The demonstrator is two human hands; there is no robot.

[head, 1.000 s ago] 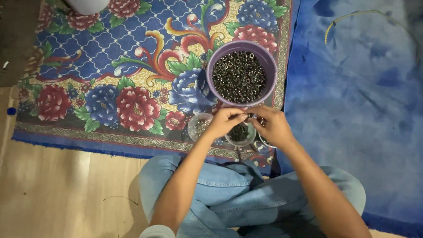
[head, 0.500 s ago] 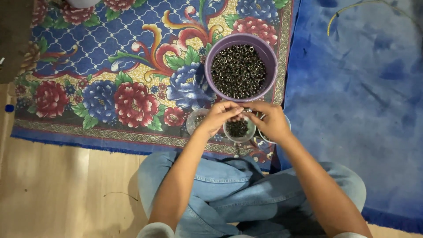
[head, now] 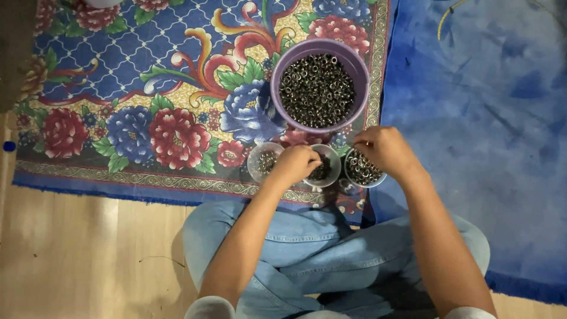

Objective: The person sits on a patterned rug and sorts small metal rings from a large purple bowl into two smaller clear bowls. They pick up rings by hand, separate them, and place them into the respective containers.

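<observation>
A purple bucket [head: 282, 71] full of small dark metal rings stands on a flowered rug. In front of it sit three small clear cups of the same rings: a left cup [head: 263, 160], a middle cup [head: 326, 168] and a right cup [head: 361, 170]. My left hand [head: 295, 165] hovers over the middle cup with fingers bunched, partly hiding it. My right hand [head: 385, 150] rests over the right cup, fingers curled at its far rim. Whether either hand pinches rings is hidden.
The flowered rug [head: 147, 106] lies on a wooden floor [head: 71, 254]. A blue mat [head: 490, 136] covers the right side, with a thin yellow cord [head: 449, 15] near its top. My crossed legs in blue jeans [head: 307, 248] fill the bottom. A small blue cap [head: 9, 146] lies at the left edge.
My hands have parted: they were together over the middle cup, and now the right hand is over the right cup while the left stays at the middle cup.
</observation>
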